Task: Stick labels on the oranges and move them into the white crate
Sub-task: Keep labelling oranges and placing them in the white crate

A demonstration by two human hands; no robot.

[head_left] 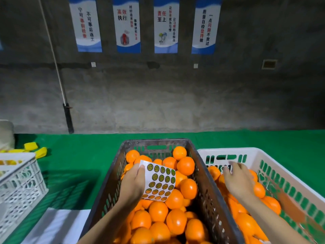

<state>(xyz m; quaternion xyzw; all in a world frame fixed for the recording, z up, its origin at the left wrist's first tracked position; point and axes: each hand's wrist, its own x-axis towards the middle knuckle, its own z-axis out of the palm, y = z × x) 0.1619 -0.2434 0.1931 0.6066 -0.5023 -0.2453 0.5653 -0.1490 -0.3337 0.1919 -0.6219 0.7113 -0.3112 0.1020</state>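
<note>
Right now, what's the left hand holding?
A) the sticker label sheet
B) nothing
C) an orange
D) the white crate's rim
A: the left hand pinches the sticker label sheet by its edge above the dark crate, while the right hand reaches, fingers spread, over the white crate.

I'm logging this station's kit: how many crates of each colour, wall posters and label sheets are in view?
Dark crate: 1
White crates: 2
Wall posters: 4
Label sheet: 1
Total: 8
</note>
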